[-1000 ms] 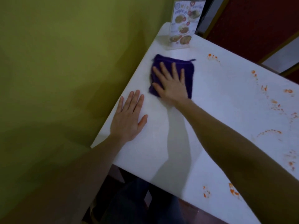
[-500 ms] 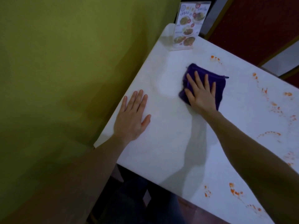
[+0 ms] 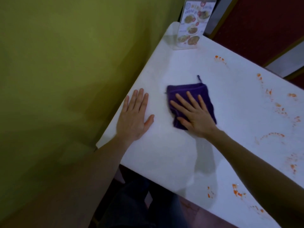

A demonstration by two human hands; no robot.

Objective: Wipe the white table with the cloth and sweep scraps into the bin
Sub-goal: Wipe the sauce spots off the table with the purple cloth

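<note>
A folded purple cloth (image 3: pixel 184 93) lies flat on the white table (image 3: pixel 164 153), near its left side. My right hand (image 3: pixel 194 116) presses down on the cloth with fingers spread. My left hand (image 3: pixel 134 117) rests flat on the bare tabletop to the left of the cloth, close to the table's left edge, holding nothing. Orange-red smears (image 3: pixel 279 107) dot the right part of the table, and more orange stains (image 3: pixel 236 192) sit near the front edge. No bin is in view.
An upright menu card (image 3: pixel 192 25) in a clear stand sits at the table's far left corner. A green wall (image 3: pixel 65 71) runs along the table's left edge. A dark red panel (image 3: pixel 263 25) lies beyond the far edge. My dark trousers show below the front edge.
My right hand has slid the cloth back leftward and toward me, after a sweep to the right half a second ago. My left hand stays planted in place.
</note>
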